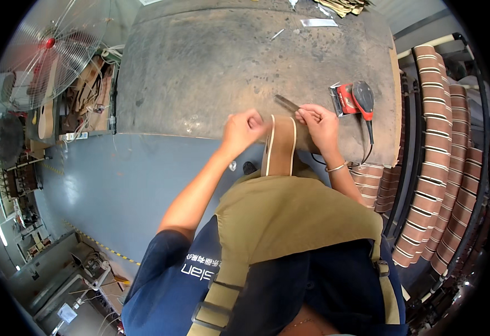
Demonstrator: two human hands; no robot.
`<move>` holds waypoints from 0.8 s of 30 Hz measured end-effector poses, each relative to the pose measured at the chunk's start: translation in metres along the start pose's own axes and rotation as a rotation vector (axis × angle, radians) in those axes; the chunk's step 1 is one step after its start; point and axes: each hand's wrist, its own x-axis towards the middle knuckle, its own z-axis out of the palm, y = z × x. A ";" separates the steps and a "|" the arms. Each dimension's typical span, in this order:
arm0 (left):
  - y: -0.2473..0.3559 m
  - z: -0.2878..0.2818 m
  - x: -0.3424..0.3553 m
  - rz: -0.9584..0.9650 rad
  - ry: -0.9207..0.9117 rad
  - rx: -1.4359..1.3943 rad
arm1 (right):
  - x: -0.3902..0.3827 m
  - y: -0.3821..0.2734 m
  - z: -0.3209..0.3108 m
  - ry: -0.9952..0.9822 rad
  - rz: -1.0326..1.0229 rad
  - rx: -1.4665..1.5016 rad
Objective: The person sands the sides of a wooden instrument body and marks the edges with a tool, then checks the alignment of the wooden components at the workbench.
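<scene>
From the head camera, I am standing at the near edge of the worn grey workbench, with a curved brown wooden strip edged in pale binding held upright between my hands, its top end just over that near edge and its lower end running down toward my olive apron. My left hand is balled tight at the strip's left side, fingers curled shut against its top corner, though I cannot tell how much of the wood is really inside the fist. My right hand is pinched together at the strip's right top corner, fingertips pressing on the pale edge. I judge the work on this piece to be under way rather than finished (both hands are on it and it has not joined the others): the stack of similar banded strips sits on a rack off the bench's right edge. A red and black sander lies near the bench's right edge, just beyond my right hand and untouched.
</scene>
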 end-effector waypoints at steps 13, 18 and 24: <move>0.010 -0.019 0.043 0.086 -0.336 -0.043 | 0.028 -0.007 0.016 -0.331 0.048 -0.250; 0.023 -0.029 0.031 0.112 -0.310 -0.053 | 0.019 -0.024 0.007 -0.374 0.010 -0.214; 0.024 -0.029 0.038 0.075 -0.326 -0.034 | 0.020 -0.021 0.008 -0.388 -0.088 -0.269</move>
